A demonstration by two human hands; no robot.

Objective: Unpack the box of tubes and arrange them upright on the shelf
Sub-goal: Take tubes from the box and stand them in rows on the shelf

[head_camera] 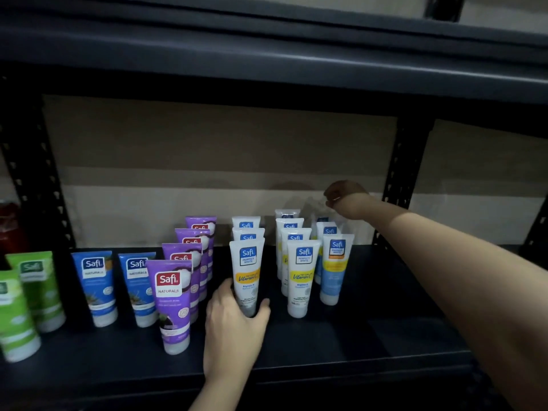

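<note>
Purple tube reads "Safi NATURALS"; white tube "Safi PERFECT WHITE".

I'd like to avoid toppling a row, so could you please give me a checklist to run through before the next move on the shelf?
1. Left hand grips the front white tube near its base: ok.
2. That tube stands upright: ok.
3. It lines up with its row: ok.
4. Gap to the purple tubes: ok.
5. What the right hand holds at the back of the blue row: cannot tell.
6. Bare shelf in front: ok.

Stockroom: metal rack, rowed branded tubes
</note>
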